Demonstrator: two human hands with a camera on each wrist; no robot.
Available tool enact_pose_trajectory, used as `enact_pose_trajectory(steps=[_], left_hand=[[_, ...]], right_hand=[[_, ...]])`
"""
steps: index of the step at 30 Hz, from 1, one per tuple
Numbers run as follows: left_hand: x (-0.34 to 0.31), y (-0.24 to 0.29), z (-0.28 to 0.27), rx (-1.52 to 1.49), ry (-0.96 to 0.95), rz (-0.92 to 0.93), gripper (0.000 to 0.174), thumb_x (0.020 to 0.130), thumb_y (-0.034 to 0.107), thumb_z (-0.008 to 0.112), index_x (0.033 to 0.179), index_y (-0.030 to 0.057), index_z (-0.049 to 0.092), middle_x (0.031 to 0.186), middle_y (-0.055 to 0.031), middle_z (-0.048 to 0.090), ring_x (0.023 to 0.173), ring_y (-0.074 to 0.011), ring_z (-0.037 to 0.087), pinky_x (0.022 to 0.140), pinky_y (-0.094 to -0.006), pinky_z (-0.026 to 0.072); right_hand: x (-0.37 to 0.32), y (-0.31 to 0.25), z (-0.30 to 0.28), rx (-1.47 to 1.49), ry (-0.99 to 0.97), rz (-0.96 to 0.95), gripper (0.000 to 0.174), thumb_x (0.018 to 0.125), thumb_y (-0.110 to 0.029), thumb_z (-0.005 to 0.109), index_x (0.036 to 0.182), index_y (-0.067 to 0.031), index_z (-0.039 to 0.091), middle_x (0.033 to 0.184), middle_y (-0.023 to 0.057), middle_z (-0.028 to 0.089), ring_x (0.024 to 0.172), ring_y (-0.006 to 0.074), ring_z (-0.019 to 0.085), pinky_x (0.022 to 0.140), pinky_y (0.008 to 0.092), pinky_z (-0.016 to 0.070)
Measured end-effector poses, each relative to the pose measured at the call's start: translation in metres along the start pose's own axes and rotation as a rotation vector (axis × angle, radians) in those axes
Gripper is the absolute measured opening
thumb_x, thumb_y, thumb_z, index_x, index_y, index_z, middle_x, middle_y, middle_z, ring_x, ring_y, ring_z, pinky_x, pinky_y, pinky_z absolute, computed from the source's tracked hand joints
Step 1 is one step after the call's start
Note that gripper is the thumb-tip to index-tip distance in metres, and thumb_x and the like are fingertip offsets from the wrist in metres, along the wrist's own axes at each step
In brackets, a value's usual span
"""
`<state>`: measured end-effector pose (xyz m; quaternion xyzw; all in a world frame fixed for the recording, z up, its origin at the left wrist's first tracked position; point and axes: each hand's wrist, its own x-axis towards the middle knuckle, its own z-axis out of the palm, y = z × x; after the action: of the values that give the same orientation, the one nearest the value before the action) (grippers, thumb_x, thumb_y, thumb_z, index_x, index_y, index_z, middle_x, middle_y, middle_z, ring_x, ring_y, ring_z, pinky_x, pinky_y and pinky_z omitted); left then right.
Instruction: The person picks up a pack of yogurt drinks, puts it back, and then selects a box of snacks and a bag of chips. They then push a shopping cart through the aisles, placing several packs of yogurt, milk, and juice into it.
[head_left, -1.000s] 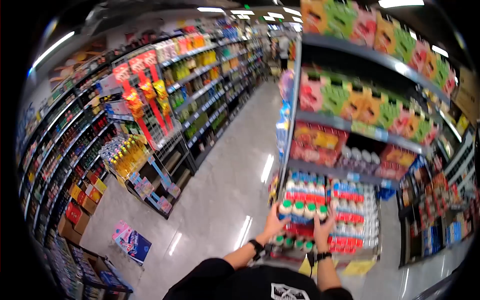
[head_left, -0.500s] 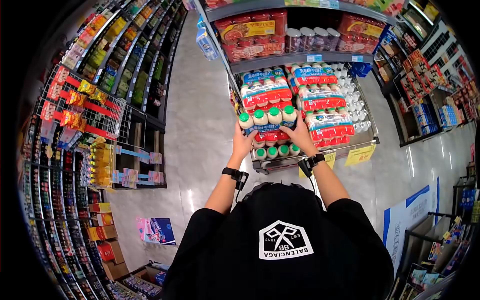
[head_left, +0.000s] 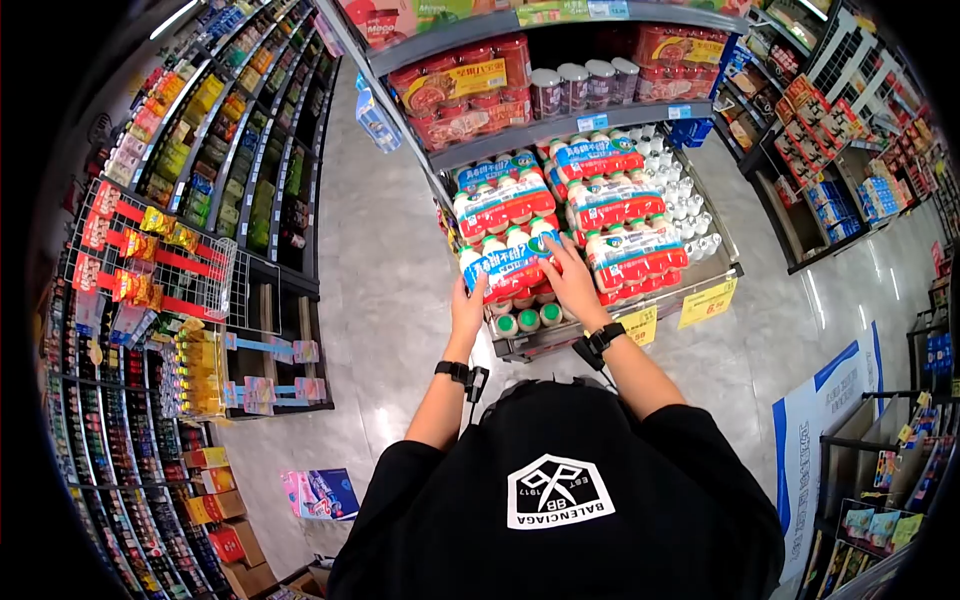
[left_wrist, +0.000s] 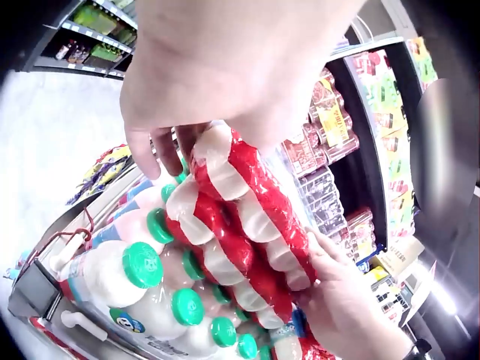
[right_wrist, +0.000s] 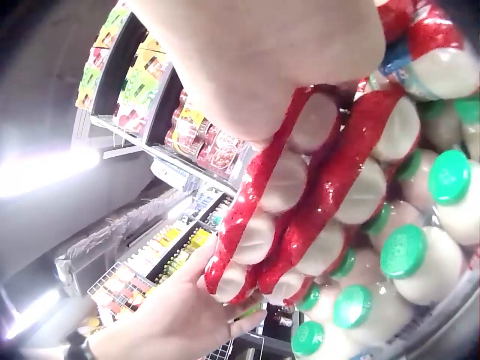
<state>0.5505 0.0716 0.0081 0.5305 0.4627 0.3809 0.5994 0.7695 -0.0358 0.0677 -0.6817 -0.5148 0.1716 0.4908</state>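
Observation:
A shrink-wrapped multipack of white bottles in red and blue film is gripped between two hands at the front left of a display bin. My left hand grips its left end, and my right hand holds the right end. In the head view, its blue printed side faces up. From the left wrist, the pack's pale bottle bases and red film show, tilted above loose-looking rows of green-capped bottles. The right wrist view shows the same bases beside more green caps.
More red-and-blue multipacks lie stacked on the right, beside clear-capped bottles. Yellow price cards hang along the bin's front edge. A grey shelf with boxed cans overhangs the back. A wire rack of snacks stands at left.
The head view has tipped down towards the bin. Between the hands, the multipack has turned: its green caps faced up before, and now its blue printed side does.

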Motion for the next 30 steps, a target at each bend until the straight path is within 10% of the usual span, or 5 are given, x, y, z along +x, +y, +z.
enact_pose_trajectory(steps=[4, 6, 13, 19, 30], left_hand=[[0.002, -0.015, 0.002, 0.019, 0.021, 0.043, 0.047, 0.102, 0.041, 0.063, 0.134, 0.0063, 0.055, 0.113, -0.0029, 0.067, 0.089, -0.0082, 0.065, 0.065, -0.0231, 0.0535], [-0.005, -0.002, 0.004, -0.02, 0.008, -0.047, 0.05, 0.103, 0.035, 0.063, 0.135, -0.0016, 0.054, 0.121, -0.0131, 0.067, 0.108, -0.018, 0.063, 0.095, -0.0332, 0.0505], [-0.005, 0.006, 0.001, 0.006, -0.027, -0.029, 0.049, 0.104, 0.033, 0.061, 0.137, -0.0014, 0.053, 0.123, -0.0136, 0.067, 0.11, -0.0185, 0.063, 0.096, -0.0333, 0.0498], [-0.005, 0.005, 0.0, 0.0, -0.043, -0.062, 0.051, 0.104, 0.033, 0.06, 0.139, -0.0018, 0.049, 0.124, -0.0139, 0.066, 0.111, -0.0184, 0.062, 0.096, -0.0332, 0.0506], [-0.002, 0.059, 0.009, 0.677, 0.137, 0.484, 0.077, 0.088, 0.024, 0.074, 0.151, 0.0003, 0.036, 0.154, -0.0277, 0.036, 0.143, -0.0428, 0.035, 0.117, -0.0489, 0.0305]], right_hand=[[-0.001, 0.0, 0.002, 0.036, 0.011, 0.011, 0.048, 0.1, -0.027, 0.063, 0.143, -0.0074, 0.055, 0.157, 0.0262, 0.039, 0.143, 0.0417, 0.041, 0.115, 0.0411, 0.0374], [-0.004, -0.003, 0.003, -0.023, 0.011, 0.027, 0.049, 0.101, -0.027, 0.062, 0.145, -0.0084, 0.053, 0.156, 0.0269, 0.039, 0.143, 0.0431, 0.04, 0.116, 0.0424, 0.0366], [0.019, -0.054, -0.057, -0.098, -0.213, 0.235, 0.038, 0.089, -0.028, 0.072, 0.121, -0.0084, 0.071, 0.131, 0.0231, 0.065, 0.113, 0.0391, 0.066, 0.097, 0.043, 0.0522], [0.034, -0.032, -0.099, -0.768, 0.408, -0.087, 0.044, 0.094, -0.034, 0.063, 0.13, -0.009, 0.067, 0.142, 0.0197, 0.057, 0.14, 0.0426, 0.041, 0.117, 0.0543, 0.0305], [0.016, 0.025, -0.091, -0.791, 0.241, 0.028, 0.056, 0.096, -0.049, 0.055, 0.141, -0.0148, 0.061, 0.15, 0.0171, 0.052, 0.146, 0.0427, 0.035, 0.12, 0.06, 0.0211]])
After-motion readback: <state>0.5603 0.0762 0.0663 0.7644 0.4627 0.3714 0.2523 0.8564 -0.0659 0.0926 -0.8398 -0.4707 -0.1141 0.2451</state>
